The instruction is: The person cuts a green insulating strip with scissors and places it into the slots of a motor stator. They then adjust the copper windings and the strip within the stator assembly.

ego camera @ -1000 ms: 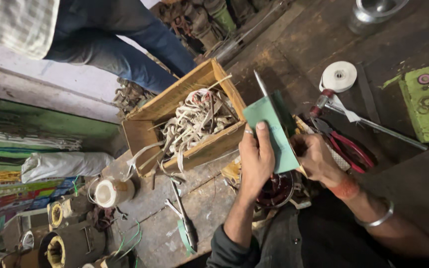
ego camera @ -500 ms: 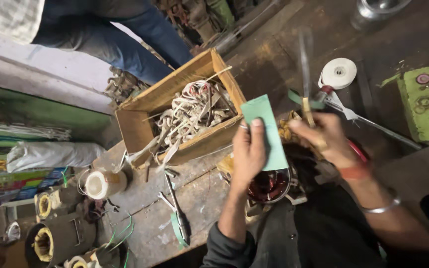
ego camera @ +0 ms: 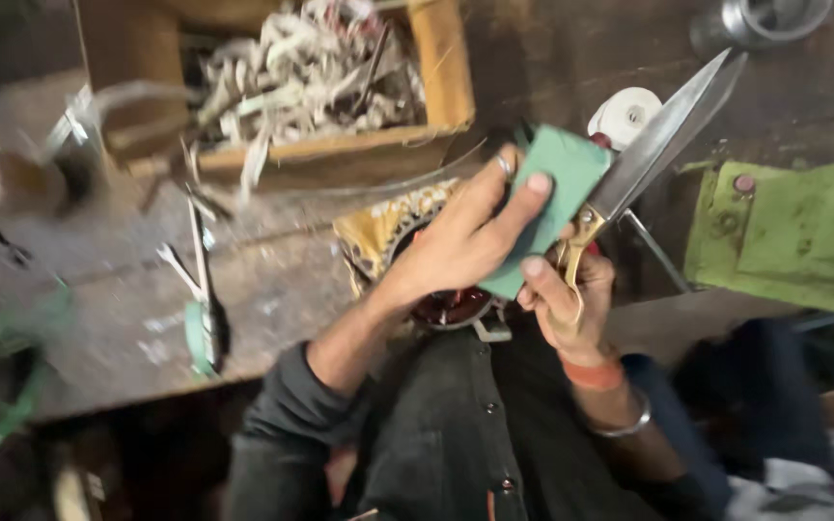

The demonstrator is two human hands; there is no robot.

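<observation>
My left hand [ego camera: 465,241] pinches a flat green sheet [ego camera: 554,183], fingers spread over its face. My right hand [ego camera: 571,294] grips the gold handles of large scissors [ego camera: 663,135], whose steel blades point up and right, lying against the sheet's right edge. Under both hands sits a dark round motor part with copper windings [ego camera: 456,307], mostly hidden, on a yellow patterned cloth [ego camera: 388,227].
A wooden box [ego camera: 340,154] full of pale tangled strips stands at the upper left. A white tape roll [ego camera: 626,114] lies behind the scissors. A green metal block [ego camera: 793,236] is at right. Small tools [ego camera: 200,289] lie on the worn bench at left.
The view has swung and closed in. My right hand has brought the scissors from upright down to the green sheet's edge. My left hand still holds the sheet.
</observation>
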